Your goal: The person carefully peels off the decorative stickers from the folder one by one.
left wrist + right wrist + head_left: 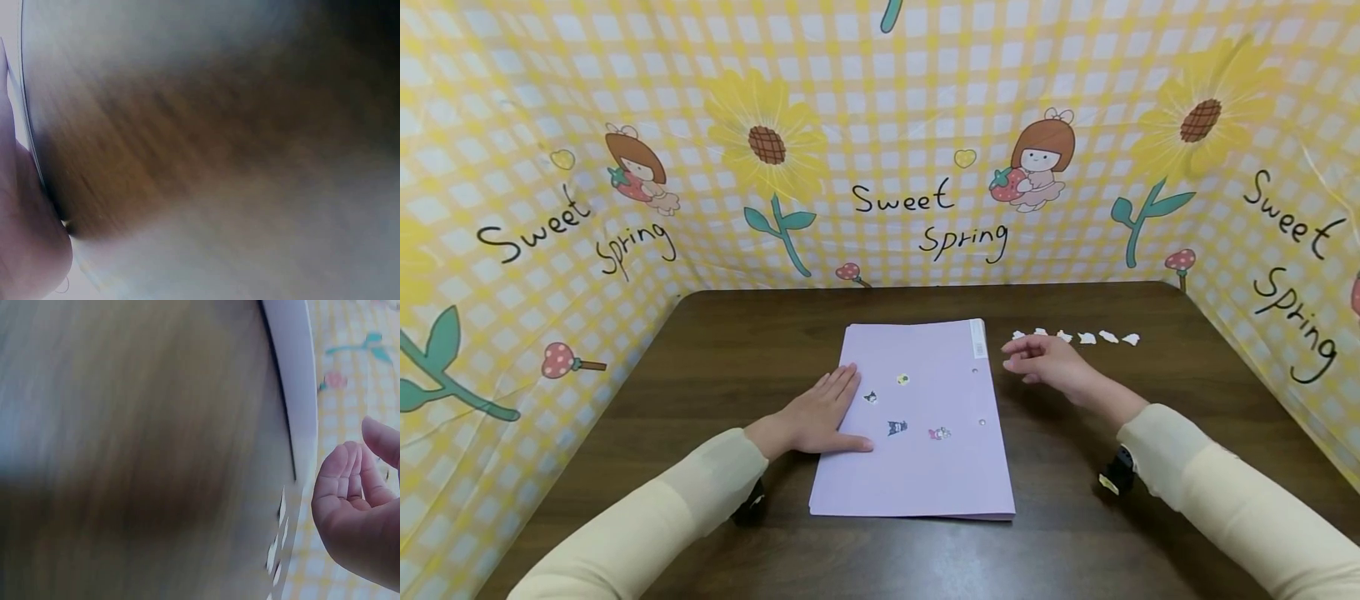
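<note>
A lavender folder [917, 475] lies on the dark wooden table, with several small cartoon stickers [897, 427] on its cover. My left hand [825, 414] rests on its left side, fingers straight and thumb spread toward the stickers. To the right of the folder, my right hand [1047, 362] hovers over the table with loosely bent fingers. The right wrist view shows the thumb [381, 440] of that hand apart from the other fingers, and nothing is seen between them. Just beyond it, several small white-backed pieces [1087, 337] lie in a row.
A white label strip [977, 339] and two holes run along the folder's right edge. Yellow checked cloth [880, 108] printed with flowers stands around the back and sides of the table [737, 333]. Dark wrist cameras [1116, 472] sit below both sleeves.
</note>
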### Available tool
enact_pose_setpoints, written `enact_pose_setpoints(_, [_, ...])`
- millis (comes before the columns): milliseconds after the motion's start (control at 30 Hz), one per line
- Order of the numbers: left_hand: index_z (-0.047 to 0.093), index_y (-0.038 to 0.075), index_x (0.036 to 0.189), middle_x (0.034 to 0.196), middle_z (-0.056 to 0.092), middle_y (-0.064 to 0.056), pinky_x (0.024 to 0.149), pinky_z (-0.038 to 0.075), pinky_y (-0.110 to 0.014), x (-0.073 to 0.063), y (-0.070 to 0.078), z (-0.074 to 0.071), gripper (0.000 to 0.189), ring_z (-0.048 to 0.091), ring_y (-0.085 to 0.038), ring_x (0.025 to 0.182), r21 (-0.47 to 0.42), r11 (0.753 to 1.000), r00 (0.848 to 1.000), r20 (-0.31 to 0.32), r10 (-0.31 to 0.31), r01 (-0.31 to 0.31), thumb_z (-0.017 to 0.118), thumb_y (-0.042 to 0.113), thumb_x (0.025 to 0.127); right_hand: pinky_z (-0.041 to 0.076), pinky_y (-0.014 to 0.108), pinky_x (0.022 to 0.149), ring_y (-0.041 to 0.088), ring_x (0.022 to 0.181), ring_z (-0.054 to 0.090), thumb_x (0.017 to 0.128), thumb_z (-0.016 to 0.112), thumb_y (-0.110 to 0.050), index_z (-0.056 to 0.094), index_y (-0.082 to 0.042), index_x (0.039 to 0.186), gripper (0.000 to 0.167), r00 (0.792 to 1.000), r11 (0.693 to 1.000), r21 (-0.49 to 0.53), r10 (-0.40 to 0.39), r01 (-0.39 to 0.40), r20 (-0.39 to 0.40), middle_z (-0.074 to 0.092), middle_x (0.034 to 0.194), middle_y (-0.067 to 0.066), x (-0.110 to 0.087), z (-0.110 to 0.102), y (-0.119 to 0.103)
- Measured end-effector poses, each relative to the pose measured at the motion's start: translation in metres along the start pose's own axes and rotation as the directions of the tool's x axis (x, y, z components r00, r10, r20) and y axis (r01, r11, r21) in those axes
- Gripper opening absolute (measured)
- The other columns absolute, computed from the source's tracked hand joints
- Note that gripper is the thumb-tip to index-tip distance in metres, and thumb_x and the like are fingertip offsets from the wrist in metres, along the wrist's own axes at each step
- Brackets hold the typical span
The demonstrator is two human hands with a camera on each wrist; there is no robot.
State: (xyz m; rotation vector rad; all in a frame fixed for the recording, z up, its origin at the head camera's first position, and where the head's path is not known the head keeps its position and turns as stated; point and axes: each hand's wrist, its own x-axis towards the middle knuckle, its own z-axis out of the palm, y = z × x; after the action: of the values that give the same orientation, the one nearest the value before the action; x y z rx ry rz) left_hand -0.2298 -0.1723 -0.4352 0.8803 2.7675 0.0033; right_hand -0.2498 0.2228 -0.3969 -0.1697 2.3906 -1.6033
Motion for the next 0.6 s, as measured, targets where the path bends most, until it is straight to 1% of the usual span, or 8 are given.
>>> enact_pose_setpoints(133, [0.004,0.003,0.155,0.162,-0.002,-0.013,0.117,0.004,-0.039,0.000,0.001,-0.001,0.119,-0.005,-0.024,0.147,-0.005,1.000,1.000,0.000,0.000,0.000,0.035,0.087,0.077,0.054,0.032,0.076,0.021,0.087,0.059,0.089,0.069,-0.006,0.058,0.009,0.121,0.038,0.997,0.998,0.031,-0.057,0.056,0.042,0.062,0.098,0.012,-0.003,0.020,-0.008])
enact_pose_setpoints(233, [0.004,0.002,0.155,0.162,-0.002,-0.013,0.116,0.005,-0.039,-0.001,0.002,-0.003,0.119,-0.004,-0.025,0.147,-0.006,1.000,1.000,0.001,0.001,-0.001,0.034,0.087,0.077,0.054,0.029,0.072,0.021,0.086,0.058,0.088,0.069,-0.002,0.060,0.010,0.118,0.034,0.992,0.995,0.048,-0.095,0.091,0.084,0.062,0.095,0.013,-0.006,0.034,-0.014])
enact_pose_setpoints(367, [0.005,0.002,0.155,0.162,-0.001,-0.014,0.117,0.006,-0.040,-0.002,0.004,-0.004,0.119,-0.003,-0.025,0.147,-0.007,1.000,1.000,-0.002,0.002,-0.002,0.035,0.087,0.078,0.051,0.025,0.069,0.023,0.086,0.056,0.086,0.070,0.000,0.062,0.009,0.113,0.030,0.982,0.993,0.040,-0.120,0.115,0.147,0.063,0.092,0.011,-0.010,0.052,-0.020])
enact_pose_setpoints(533, [0.004,0.003,0.155,0.162,-0.001,-0.013,0.117,0.006,-0.040,-0.002,0.003,-0.004,0.118,-0.003,-0.025,0.147,-0.011,1.000,1.000,-0.003,0.001,-0.001,0.037,0.086,0.078,0.050,0.026,0.066,0.023,0.083,0.058,0.083,0.074,0.001,0.065,0.007,0.108,0.028,0.965,0.989,0.014,-0.149,0.150,0.214,0.064,0.090,0.010,-0.012,0.070,-0.020])
enact_pose_setpoints(600, [0.004,0.003,0.155,0.162,-0.001,-0.013,0.117,0.006,-0.040,-0.001,0.003,-0.003,0.118,-0.003,-0.025,0.147,-0.010,1.000,1.000,-0.004,0.001,-0.001,0.037,0.086,0.078,0.051,0.026,0.067,0.022,0.083,0.059,0.081,0.076,0.001,0.066,0.007,0.107,0.028,0.957,0.985,0.000,-0.166,0.171,0.239,0.064,0.090,0.010,-0.012,0.075,-0.020])
